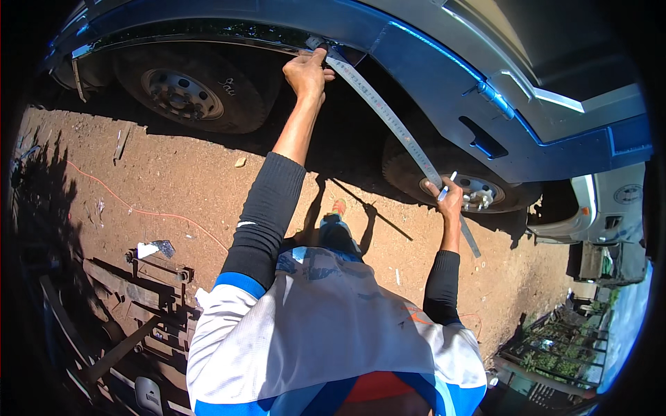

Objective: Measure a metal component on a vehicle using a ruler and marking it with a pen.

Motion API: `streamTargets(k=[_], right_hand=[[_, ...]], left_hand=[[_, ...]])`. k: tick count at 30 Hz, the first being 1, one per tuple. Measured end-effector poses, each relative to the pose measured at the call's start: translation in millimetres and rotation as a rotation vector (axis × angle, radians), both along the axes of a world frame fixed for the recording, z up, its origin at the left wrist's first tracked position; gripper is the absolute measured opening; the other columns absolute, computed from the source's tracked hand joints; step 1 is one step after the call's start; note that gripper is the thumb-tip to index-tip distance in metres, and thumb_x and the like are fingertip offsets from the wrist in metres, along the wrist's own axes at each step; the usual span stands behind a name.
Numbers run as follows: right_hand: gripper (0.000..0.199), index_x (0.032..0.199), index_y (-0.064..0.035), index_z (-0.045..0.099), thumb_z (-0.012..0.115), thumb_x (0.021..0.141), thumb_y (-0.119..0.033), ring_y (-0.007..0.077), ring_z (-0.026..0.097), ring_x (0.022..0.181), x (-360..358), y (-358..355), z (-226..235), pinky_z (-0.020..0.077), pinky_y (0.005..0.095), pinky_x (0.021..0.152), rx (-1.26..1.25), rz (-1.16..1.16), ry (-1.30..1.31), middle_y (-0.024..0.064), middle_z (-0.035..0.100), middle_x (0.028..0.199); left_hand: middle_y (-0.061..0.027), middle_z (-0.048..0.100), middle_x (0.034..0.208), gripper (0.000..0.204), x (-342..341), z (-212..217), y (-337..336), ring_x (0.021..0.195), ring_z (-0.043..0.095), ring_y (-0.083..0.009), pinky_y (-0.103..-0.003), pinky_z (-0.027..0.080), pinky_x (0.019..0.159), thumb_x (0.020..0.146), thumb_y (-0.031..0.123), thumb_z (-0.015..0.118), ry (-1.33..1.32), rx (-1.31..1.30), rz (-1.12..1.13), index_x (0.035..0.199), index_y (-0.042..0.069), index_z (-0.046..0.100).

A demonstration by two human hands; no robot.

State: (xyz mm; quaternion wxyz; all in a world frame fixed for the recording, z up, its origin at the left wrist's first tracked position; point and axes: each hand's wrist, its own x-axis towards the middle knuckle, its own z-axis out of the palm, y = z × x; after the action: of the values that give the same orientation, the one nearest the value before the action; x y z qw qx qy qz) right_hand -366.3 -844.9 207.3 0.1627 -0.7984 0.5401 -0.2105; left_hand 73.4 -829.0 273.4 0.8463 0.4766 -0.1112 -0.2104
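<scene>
A long steel ruler [385,111] with printed markings runs slantwise in front of the blue metal side panel [433,90] of a truck. My left hand [305,75] is closed on its upper end, thumb pressed against the strip near the panel's lower edge. Farther down to the right, my right hand [450,199] grips the same ruler. A slim white stick [447,186], perhaps a marker or chalk, is also held between those fingers. Past this hand the ruler's darker tail hangs over the ground. The left palm is hidden from view.
Two truck wheels, one at left [182,93] and another [479,193] behind my right hand, sit beneath the body. A blue hinge [496,100] juts from the panel. An orange cord [146,211] crosses the dirt. Metal frame parts [139,291] lie at lower left.
</scene>
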Motion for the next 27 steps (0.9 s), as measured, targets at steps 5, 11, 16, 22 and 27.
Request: streamTargets(k=[5, 11, 16, 22, 27], right_hand=[[0.047, 0.098, 0.0007, 0.075, 0.084, 0.076, -0.04, 0.0264, 0.069, 0.068, -2.3, -3.1, -5.2, 0.0531, 0.038, 0.069, 0.055, -0.045, 0.018, 0.0163, 0.072, 0.077], [0.048, 0.098, 0.001, 0.075, 0.084, 0.076, -0.041, 0.0268, 0.069, 0.069, -2.4, -2.5, -6.1, 0.0533, 0.0381, 0.07, 0.022, -0.026, 0.008, 0.0165, 0.072, 0.078], [0.047, 0.097, 0.0007, 0.075, 0.084, 0.077, -0.041, 0.0269, 0.068, 0.068, -4.1, -3.0, -9.9, 0.0529, 0.0385, 0.07, -0.043, 0.025, -0.017, 0.0158, 0.071, 0.077], [0.046, 0.094, 0.0002, 0.075, 0.083, 0.077, -0.042, 0.0248, 0.067, 0.065, 0.0, 1.5, -8.1, 0.0515, 0.0382, 0.067, -0.021, 0.009, -0.007, 0.0145, 0.07, 0.072], [0.046, 0.094, -0.0002, 0.075, 0.083, 0.077, -0.043, 0.0246, 0.067, 0.065, 0.0, 2.2, -7.1, 0.0516, 0.0382, 0.066, 0.007, -0.003, -0.006, 0.0142, 0.07, 0.072]], left_hand=[[-0.014, 0.064, 0.061, 0.028, -0.6, 1.9, 0.9, 0.045, 0.064, -0.0191, -0.026, 0.052, 0.038, 0.087, 0.009, 0.076, -0.006, 0.043, 0.006, 0.072, -0.011, 0.062], [-0.0142, 0.064, 0.061, 0.028, 0.6, 0.2, 1.6, 0.045, 0.063, -0.0184, -0.025, 0.051, 0.038, 0.086, 0.01, 0.076, -0.003, 0.025, 0.009, 0.072, -0.01, 0.063], [-0.0143, 0.064, 0.061, 0.028, 0.4, 0.1, 0.0, 0.044, 0.063, -0.0185, -0.026, 0.052, 0.038, 0.086, 0.01, 0.077, 0.0, 0.024, 0.011, 0.072, -0.011, 0.063], [-0.0149, 0.064, 0.062, 0.028, 1.3, -1.0, -1.0, 0.045, 0.064, -0.0191, -0.026, 0.052, 0.038, 0.085, 0.011, 0.077, 0.0, 0.03, 0.008, 0.073, -0.011, 0.063], [-0.015, 0.064, 0.063, 0.029, 1.5, -1.8, -1.7, 0.045, 0.064, -0.0195, -0.027, 0.053, 0.038, 0.085, 0.011, 0.077, 0.004, 0.023, 0.007, 0.072, -0.011, 0.062]])
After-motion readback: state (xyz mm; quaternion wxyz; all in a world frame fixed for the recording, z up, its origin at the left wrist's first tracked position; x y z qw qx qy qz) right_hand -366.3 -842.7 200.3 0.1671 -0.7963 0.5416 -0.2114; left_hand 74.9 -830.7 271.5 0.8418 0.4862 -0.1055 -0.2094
